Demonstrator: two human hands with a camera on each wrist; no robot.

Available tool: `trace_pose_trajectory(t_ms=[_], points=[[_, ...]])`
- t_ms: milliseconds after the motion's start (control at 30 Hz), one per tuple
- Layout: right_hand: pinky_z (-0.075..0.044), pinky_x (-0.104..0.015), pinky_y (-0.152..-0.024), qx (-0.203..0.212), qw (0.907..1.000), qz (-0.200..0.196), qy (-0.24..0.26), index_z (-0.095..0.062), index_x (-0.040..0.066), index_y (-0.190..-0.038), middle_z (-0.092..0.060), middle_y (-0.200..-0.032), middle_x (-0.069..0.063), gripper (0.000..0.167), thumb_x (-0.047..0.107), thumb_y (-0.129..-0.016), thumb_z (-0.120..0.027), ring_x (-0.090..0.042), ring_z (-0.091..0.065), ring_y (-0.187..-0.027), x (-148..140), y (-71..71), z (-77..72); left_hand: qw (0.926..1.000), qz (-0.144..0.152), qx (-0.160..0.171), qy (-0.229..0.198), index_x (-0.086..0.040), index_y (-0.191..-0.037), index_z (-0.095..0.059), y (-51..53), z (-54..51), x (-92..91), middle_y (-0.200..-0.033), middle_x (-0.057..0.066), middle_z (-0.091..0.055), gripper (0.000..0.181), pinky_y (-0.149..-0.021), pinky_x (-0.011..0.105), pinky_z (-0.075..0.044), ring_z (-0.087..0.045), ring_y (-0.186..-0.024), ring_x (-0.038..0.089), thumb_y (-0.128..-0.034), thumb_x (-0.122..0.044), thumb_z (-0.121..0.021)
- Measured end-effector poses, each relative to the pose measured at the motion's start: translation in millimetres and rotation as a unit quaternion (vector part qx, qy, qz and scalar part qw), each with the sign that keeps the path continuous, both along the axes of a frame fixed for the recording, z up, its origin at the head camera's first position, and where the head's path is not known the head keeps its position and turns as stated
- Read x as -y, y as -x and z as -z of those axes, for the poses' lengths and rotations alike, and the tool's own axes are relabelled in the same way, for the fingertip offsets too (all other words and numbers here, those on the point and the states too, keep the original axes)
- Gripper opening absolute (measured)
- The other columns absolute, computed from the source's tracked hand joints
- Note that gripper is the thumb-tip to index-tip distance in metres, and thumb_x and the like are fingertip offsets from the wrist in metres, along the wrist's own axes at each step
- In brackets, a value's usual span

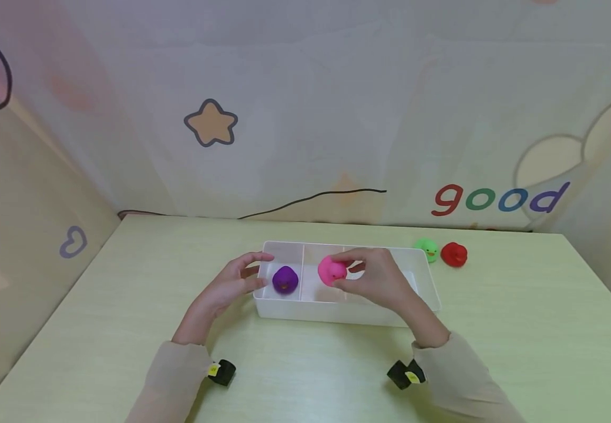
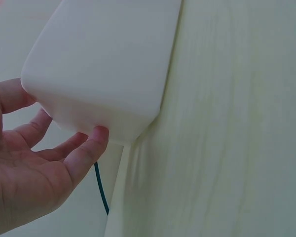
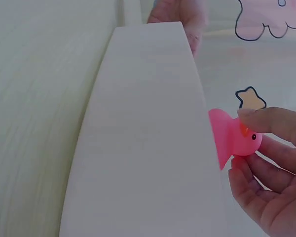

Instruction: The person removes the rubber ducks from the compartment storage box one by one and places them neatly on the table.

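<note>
A white divided box (image 1: 332,311) lies across the table, with a purple rubber duck (image 1: 285,280) in its left compartment. My left hand (image 1: 231,281) is at the box's left end, fingers spread. In the left wrist view, fingertips (image 2: 101,133) of that hand touch the end wall. Over the box's middle, my right hand (image 1: 379,276) pinches a pink rubber duck (image 1: 331,271) between thumb and fingers. The right wrist view shows this pink duck (image 3: 234,136) beside the box's rim, with its eye and orange beak visible. My right hand hides part of the right-hand compartments.
Behind the box's right end are a green rubber duck (image 1: 428,249), partly covered by the box, and a red rubber duck (image 1: 454,254). A printed backdrop (image 1: 305,117) stands along the back edge of the light wooden table (image 1: 126,305). Each wrist bears a small black device.
</note>
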State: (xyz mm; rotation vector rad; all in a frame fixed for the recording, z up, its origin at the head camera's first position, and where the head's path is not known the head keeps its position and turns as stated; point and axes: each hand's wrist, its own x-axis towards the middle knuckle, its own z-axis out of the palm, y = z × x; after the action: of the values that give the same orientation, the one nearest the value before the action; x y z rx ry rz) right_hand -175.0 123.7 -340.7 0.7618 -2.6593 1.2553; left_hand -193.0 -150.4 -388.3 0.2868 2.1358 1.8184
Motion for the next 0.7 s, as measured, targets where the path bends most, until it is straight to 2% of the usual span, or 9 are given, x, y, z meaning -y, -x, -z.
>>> trace_pose_trajectory(t_ms=[200,333,500,700], points=[[-0.053,-0.04,-0.073,0.025,0.9996,0.015,0.004,-0.067,0.002,-0.105,-0.067,-0.099,-0.01,0.037,0.004,-0.069,-0.077,-0.022,-0.062,-0.086,-23,-3.0,-5.1,1.0,-0.002,0.0,0.008,0.002,-0.128,-0.043,-0.1,-0.2,-0.4,-0.144,0.015,-0.027,0.044,-0.096,0.047,-0.039,-0.031,-0.129,0.04,-0.0849,0.003,-0.054],[-0.054,-0.034,-0.07,0.042,0.9986,0.032,0.01,-0.066,0.002,-0.107,-0.067,-0.1,-0.011,0.038,0.006,-0.071,-0.076,-0.023,-0.062,-0.085,-38,-4.8,-8.3,1.0,-0.002,0.001,0.005,0.003,-0.128,-0.043,-0.3,0.5,0.5,-0.143,0.015,-0.027,0.045,-0.096,0.046,-0.039,-0.032,-0.128,0.04,-0.0849,0.003,-0.054],[-0.053,-0.026,-0.066,0.083,0.9936,0.077,0.004,-0.064,0.002,-0.112,-0.064,-0.105,-0.013,0.041,0.012,-0.074,-0.075,-0.026,-0.062,-0.087,-56,-8.2,-13.3,1.0,-0.002,0.0,0.007,0.002,-0.128,-0.043,-0.6,0.6,0.7,-0.144,0.015,-0.027,0.044,-0.097,0.047,-0.038,-0.031,-0.128,0.039,-0.0851,0.003,-0.054],[-0.052,-0.025,-0.066,0.108,0.9859,0.128,0.0,-0.063,0.003,-0.113,-0.063,-0.107,-0.014,0.042,0.016,-0.075,-0.074,-0.028,-0.059,-0.092,-80,-8.1,-17.2,0.9999,0.0,-0.006,0.011,0.002,-0.128,-0.043,-0.6,0.1,0.4,-0.143,0.015,-0.029,0.044,-0.098,0.049,-0.036,-0.032,-0.128,0.04,-0.0851,0.002,-0.054]])
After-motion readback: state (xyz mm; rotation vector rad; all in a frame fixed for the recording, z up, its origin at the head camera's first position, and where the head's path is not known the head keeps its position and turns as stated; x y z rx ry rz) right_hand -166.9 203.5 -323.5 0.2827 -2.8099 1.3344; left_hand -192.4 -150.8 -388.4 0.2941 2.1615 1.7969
